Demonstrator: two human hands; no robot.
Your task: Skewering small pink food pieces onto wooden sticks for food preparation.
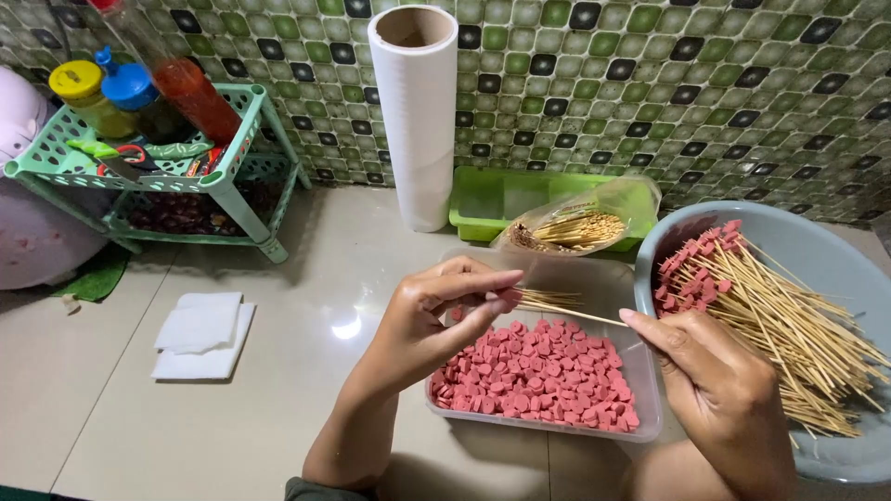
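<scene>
Pinching a sausage slice (509, 299) in the left hand (436, 320), right hand (715, 385) is gripping a bamboo skewer (571, 314) level over the clear tray (640, 422), aligning tip with slice.

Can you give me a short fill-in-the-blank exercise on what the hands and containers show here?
1. The left hand and right hand hold a thin bamboo ____ between them.
2. The clear tray below the hands holds round ____ slices.
3. The finished sticks lie in the grey ____ on the right.
4. The white paper roll stands ____ against the tiled wall.

Missing words: skewer; pink; basin; upright
</scene>
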